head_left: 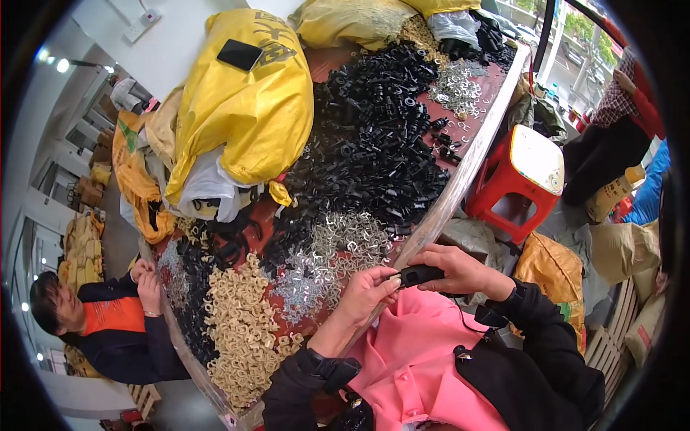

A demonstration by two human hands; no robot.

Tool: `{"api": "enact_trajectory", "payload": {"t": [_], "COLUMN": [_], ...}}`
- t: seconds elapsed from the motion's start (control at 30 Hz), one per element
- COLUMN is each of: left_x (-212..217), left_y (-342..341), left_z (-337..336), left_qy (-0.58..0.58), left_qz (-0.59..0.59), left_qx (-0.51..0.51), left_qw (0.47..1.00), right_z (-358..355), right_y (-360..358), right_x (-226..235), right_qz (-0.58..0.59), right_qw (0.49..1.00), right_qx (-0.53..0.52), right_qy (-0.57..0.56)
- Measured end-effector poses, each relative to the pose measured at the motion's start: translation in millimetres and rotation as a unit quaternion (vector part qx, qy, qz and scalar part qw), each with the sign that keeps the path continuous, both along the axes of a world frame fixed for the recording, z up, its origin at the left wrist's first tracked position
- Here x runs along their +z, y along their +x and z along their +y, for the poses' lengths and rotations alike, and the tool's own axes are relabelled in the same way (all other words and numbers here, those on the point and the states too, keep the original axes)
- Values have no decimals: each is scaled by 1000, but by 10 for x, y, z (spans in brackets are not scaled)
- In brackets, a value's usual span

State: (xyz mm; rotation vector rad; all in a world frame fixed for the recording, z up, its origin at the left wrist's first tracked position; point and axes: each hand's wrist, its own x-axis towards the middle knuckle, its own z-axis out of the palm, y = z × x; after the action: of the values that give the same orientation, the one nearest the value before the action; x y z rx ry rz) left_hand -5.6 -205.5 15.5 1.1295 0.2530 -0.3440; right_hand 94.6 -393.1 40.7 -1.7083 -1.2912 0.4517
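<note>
In front of me, over the near table edge, my right hand [456,269] is closed round a dark black plastic part [422,275] with a smooth rounded body. My left hand [368,293] pinches at its left end, where a small pale piece [394,278] shows between thumb and fingers. Whether that piece is inside the black part or only against it, I cannot tell. Left of my hands lie a heap of beige plastic clips [241,327], bent metal clips [352,248] and small clear-grey pieces [296,286]. A large heap of black plastic parts [381,136] spreads beyond them.
The red table has a pale raised rim [460,183]. A yellow sack [251,108] with a phone [239,54] on it stands at the far left. Across the table, a person [108,316] holds both hands together. A red stool [519,179] and orange sack [553,276] stand to the right.
</note>
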Motion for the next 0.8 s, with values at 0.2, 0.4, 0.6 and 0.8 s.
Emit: {"api": "enact_trajectory", "payload": {"t": [0.2,0.4,0.6,0.8], "left_x": [5,7,40,49], "left_y": [-55,-136,-184,-171], "left_z": [29,-39,-123,-175], "left_qy": [3,-24,-27,-5], "left_qz": [12,36,58,45], "left_qx": [12,28,30,19], "left_qw": [1000,999,997,999], "right_z": [65,41,56,46], "right_y": [-97,-189,-200,-237], "right_x": [-35,-26,-120,-191], "right_qz": [-17,-37,-20,68], "right_qw": [1000,998,999,997], "right_qx": [-2,-18,0,-1], "right_qy": [-10,-41,45,-31]}}
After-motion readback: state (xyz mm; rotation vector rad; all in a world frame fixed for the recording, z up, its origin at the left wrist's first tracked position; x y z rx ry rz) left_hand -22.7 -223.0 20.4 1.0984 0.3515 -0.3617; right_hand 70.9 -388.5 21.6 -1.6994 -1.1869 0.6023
